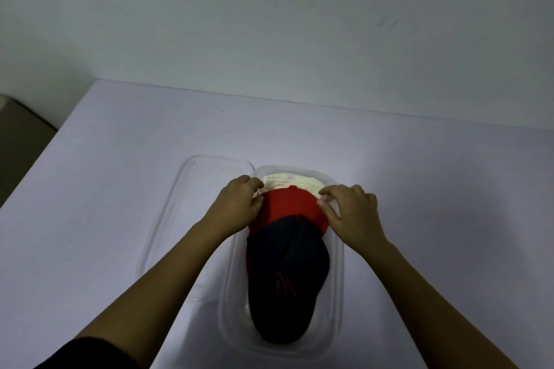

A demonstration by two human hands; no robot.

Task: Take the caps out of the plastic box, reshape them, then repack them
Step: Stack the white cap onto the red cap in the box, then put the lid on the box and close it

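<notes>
A clear plastic box [337, 293] stands on the table with three caps nested in it. Nearest me lies a dark navy cap [284, 281] with a red logo. A red cap [287, 204] shows behind it, and a cream cap [287, 181] sits at the far end. My left hand [236, 204] rests at the red cap's left edge, fingers curled against the cream cap. At the red cap's right edge is my right hand [350, 213], its thumb and fingertips touching the caps. I cannot tell whether either hand has a firm hold.
The box's clear lid [180, 204] lies flat on the table just left of the box, partly under my left forearm. The white table [419, 174] ends at a plain wall behind. A dark object [18, 129] sits off the table's far left corner.
</notes>
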